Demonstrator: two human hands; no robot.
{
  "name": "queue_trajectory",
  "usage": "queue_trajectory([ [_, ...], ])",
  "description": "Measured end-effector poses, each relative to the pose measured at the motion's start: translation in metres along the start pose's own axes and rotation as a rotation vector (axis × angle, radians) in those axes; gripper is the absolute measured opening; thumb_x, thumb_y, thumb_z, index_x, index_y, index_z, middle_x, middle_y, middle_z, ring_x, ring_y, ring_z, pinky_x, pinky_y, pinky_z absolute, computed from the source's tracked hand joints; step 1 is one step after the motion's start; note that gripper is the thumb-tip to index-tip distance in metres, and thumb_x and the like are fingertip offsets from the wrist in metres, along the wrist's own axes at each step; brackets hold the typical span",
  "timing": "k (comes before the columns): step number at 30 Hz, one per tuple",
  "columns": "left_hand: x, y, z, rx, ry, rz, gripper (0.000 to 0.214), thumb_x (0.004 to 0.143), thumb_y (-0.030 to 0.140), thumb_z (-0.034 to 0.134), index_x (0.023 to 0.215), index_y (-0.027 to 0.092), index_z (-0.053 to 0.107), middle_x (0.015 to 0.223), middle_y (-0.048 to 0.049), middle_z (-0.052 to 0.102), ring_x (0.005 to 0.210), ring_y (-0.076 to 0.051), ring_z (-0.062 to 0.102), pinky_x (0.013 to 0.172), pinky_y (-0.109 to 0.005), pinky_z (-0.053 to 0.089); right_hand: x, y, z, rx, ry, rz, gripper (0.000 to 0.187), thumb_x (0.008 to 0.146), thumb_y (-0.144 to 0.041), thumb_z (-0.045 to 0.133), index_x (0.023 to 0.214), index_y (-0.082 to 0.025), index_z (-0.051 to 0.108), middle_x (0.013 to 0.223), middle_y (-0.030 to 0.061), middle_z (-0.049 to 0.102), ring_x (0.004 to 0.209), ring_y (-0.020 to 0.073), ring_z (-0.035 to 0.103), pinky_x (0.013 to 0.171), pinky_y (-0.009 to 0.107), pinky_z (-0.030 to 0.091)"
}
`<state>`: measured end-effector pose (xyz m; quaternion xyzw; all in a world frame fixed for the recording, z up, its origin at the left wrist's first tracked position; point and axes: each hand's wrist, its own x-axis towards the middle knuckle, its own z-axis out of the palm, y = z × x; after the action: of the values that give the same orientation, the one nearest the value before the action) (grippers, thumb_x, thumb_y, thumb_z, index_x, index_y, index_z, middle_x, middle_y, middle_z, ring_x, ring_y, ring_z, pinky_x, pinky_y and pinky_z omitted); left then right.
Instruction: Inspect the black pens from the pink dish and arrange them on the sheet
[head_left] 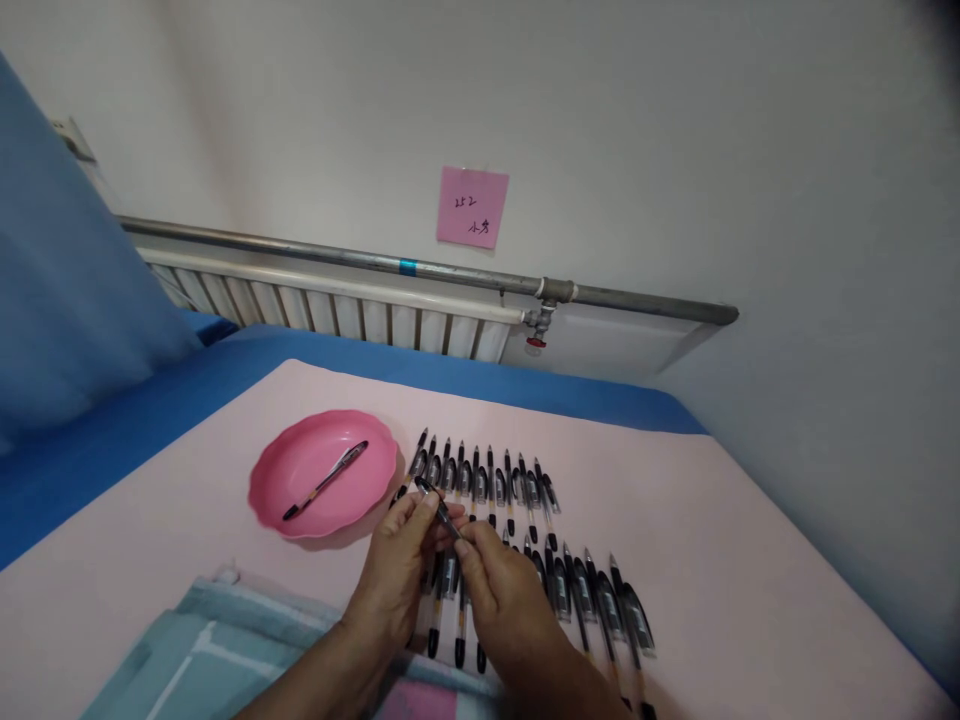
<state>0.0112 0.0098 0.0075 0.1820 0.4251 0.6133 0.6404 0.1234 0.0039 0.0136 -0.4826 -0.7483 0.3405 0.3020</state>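
Between my two hands is a black pen (448,518), held above the rows of pens. My left hand (401,555) pinches its dark capped end with thumb and fingers. Lower down, the fingers of my right hand (506,590) close on the pen's other end. Beneath and beyond them, two rows of pen bodies and separate black caps lie on the pink sheet; a far-row cap (500,487) and a near-row cap (637,620) show plainly. My hands hide part of the near row. One capped pen (326,482) lies in the pink bowl (262,470) to the left.
A folded blue-green cloth (217,640) lies at the near left. The pink sheet (712,540) covers a blue surface (600,397). Behind stand a white radiator (375,318) and a metal pipe (315,255) with a red valve. A blue curtain (67,270) hangs at left.
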Motion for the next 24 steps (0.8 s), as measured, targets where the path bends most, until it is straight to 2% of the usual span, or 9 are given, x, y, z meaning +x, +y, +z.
queue_trajectory([
  [4,-0.007,-0.010,0.006,0.032,-0.077,0.021,0.026,0.069,0.037,0.065,0.083,0.015,0.063,0.084,-0.0065,0.068,0.082,-0.016,0.062,0.075,-0.025,0.045,0.005,0.001,0.000,0.037,0.072,-0.055,0.026,0.089,-0.028,0.033,0.102,-0.020,0.054,0.089,0.0059,0.064,0.077,0.0154,0.061,0.070,0.024,0.045],
  [6,-0.007,-0.006,0.006,0.065,-0.090,0.035,0.028,0.070,0.038,0.064,0.085,0.015,0.064,0.088,-0.0073,0.067,0.083,-0.016,0.061,0.078,-0.025,0.044,0.006,0.002,-0.001,0.047,0.062,-0.073,0.024,0.088,-0.027,0.035,0.101,-0.020,0.055,0.089,0.0053,0.064,0.077,0.0151,0.060,0.070,0.024,0.045],
  [8,-0.003,0.009,0.000,0.105,-0.050,0.070,0.030,0.068,0.041,0.064,0.082,0.015,0.063,0.083,-0.0069,0.067,0.077,-0.016,0.061,0.075,-0.027,0.045,0.005,0.002,-0.002,0.029,0.033,-0.083,0.022,0.087,-0.028,0.039,0.099,-0.020,0.055,0.087,0.0046,0.063,0.077,0.0152,0.059,0.069,0.024,0.044],
  [10,0.005,0.034,-0.012,0.215,0.039,0.152,0.033,0.067,0.046,0.063,0.080,0.016,0.062,0.074,-0.0043,0.065,0.065,-0.014,0.059,0.067,-0.027,0.045,0.005,0.002,-0.005,-0.013,0.042,-0.057,0.021,0.086,-0.031,0.042,0.096,-0.020,0.057,0.079,0.0033,0.062,0.071,0.0151,0.057,0.064,0.025,0.044],
  [14,0.023,0.088,-0.048,0.931,0.313,0.412,0.032,0.074,0.048,0.051,0.086,0.020,0.062,0.073,-0.0019,0.064,0.065,-0.016,0.057,0.056,-0.024,0.039,0.012,0.009,-0.024,-0.040,0.206,0.008,0.022,0.083,-0.034,0.045,0.093,-0.019,0.059,0.075,0.0024,0.061,0.066,0.0150,0.056,0.062,0.025,0.043],
  [16,0.031,0.102,-0.065,1.369,0.387,0.410,0.027,0.076,0.041,0.048,0.085,0.021,0.063,0.074,-0.0044,0.065,0.068,-0.020,0.057,0.057,-0.026,0.037,0.017,0.019,-0.040,-0.059,0.309,0.036,0.022,0.081,-0.034,0.046,0.089,-0.019,0.059,0.075,0.0024,0.062,0.067,0.0153,0.056,0.063,0.026,0.042],
  [18,0.039,0.104,-0.077,1.691,0.382,0.314,0.025,0.075,0.036,0.046,0.078,0.019,0.064,0.073,-0.0094,0.066,0.065,-0.024,0.057,0.055,-0.028,0.035,0.022,0.034,-0.056,-0.110,0.398,0.071,0.020,0.079,-0.033,0.046,0.085,-0.019,0.059,0.076,0.0026,0.062,0.068,0.0157,0.056,0.063,0.026,0.042],
  [21,0.046,0.097,-0.086,1.796,0.332,0.249,0.025,0.074,0.035,0.046,0.067,0.018,0.062,0.068,-0.0143,0.065,0.059,-0.026,0.056,0.051,-0.030,0.032,0.027,0.061,-0.078,-0.227,0.483,0.137,0.018,0.077,-0.029,0.044,0.078,-0.019,0.058,0.075,0.0026,0.061,0.068,0.0160,0.055,0.064,0.027,0.040],
  [24,0.050,0.089,-0.091,1.824,0.309,0.236,0.025,0.073,0.036,0.046,0.063,0.018,0.060,0.064,-0.0148,0.063,0.056,-0.026,0.056,0.052,-0.031,0.033,0.028,0.083,-0.087,-0.344,0.446,0.245,0.014,0.073,-0.023,0.044,0.074,-0.019,0.057,0.070,0.0016,0.059,0.066,0.0158,0.054,0.061,0.026,0.038],
])
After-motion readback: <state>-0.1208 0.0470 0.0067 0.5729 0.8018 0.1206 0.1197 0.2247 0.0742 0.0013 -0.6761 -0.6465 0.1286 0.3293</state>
